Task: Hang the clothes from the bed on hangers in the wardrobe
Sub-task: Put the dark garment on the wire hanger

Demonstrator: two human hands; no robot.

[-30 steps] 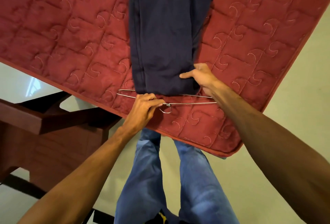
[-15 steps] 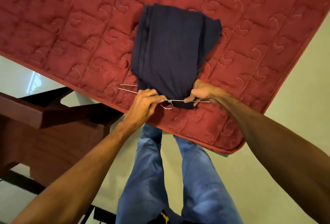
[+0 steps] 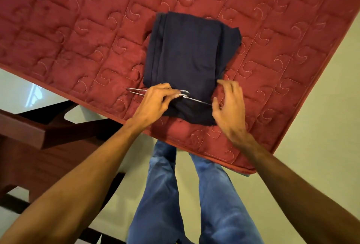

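A pale, glossy floor (image 3: 321,107) spreads around, catching a bright reflection (image 3: 33,95) at the left, where a piece of dark brown wooden furniture (image 3: 39,146) stands on it

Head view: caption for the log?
Left hand pinches wire hanger across folded navy garment on red mattress; right hand open.

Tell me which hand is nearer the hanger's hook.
Left. The left hand pinches the wire hanger right at its hook; the right hand is open by the wire's far end, beside the navy garment.
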